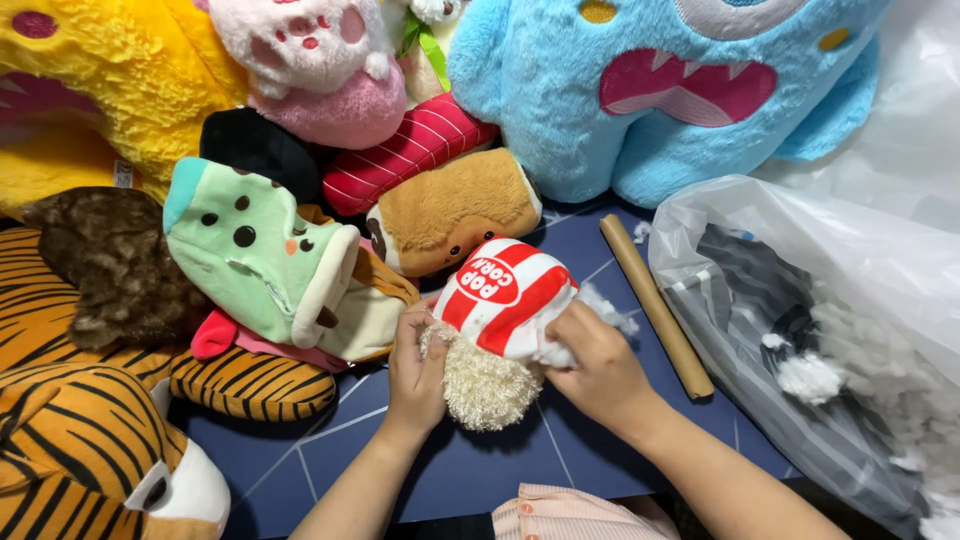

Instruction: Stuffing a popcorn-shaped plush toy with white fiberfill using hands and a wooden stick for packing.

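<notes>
My left hand grips the cream, curly-furred end of a popcorn-shaped plush toy with a red-and-white striped body. At the toy's right side my right hand presses a tuft of white stuffing against an opening in the fabric. The toy lies tilted between both hands above a dark blue mat.
Plush toys crowd the left and back: a tiger, a green ice-cream one, a brown bread one, a blue monster. A cardboard tube lies right of my hands. A clear plastic bag with white stuffing sits at right.
</notes>
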